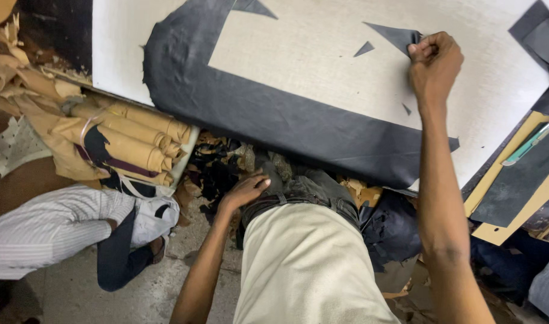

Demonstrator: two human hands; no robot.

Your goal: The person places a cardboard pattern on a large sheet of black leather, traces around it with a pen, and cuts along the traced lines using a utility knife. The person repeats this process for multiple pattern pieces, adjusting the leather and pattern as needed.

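On the pale cutting table [322, 54], far right, the right hand [433, 63] is closed in a pinch on the corner of a dark triangular fabric scrap [394, 35], which lies flat on the tabletop. Just left of it sits a smaller dark scrap [364, 48]. A large black fabric piece [244, 114] drapes along the table's near edge. Below that edge, the left hand [246, 191] rests loosely curled at the person's waistband, gripping nothing clearly. Rolled tan paper [130, 141] lies at left.
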